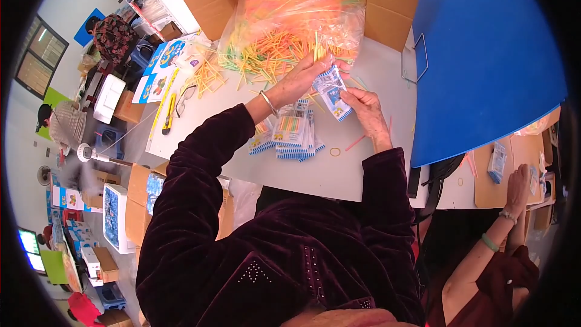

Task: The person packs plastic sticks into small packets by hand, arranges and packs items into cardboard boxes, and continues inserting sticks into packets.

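Observation:
My left hand (302,77) is closed around a few thin yellow sticks (318,46), which poke up above its fingers. Between my two hands is a small blue-and-white printed packet (331,89), tilted, its top by my left fingers. My right hand (367,110) pinches the packet's right side between thumb and fingers. Just below, a stack of filled packets (292,127) lies on the table, with coloured sticks showing through the clear fronts. Behind my hands, loose sticks (266,54) spill from a large clear plastic bag (302,0).
An open cardboard box (390,6) surrounds the bag. A yellow cutter knife (169,114), glasses (184,98) and printed sheets lie left. A rubber band (334,152) lies near the front edge. A blue panel (484,54) stands right; beyond it are a co-worker's hands (518,191).

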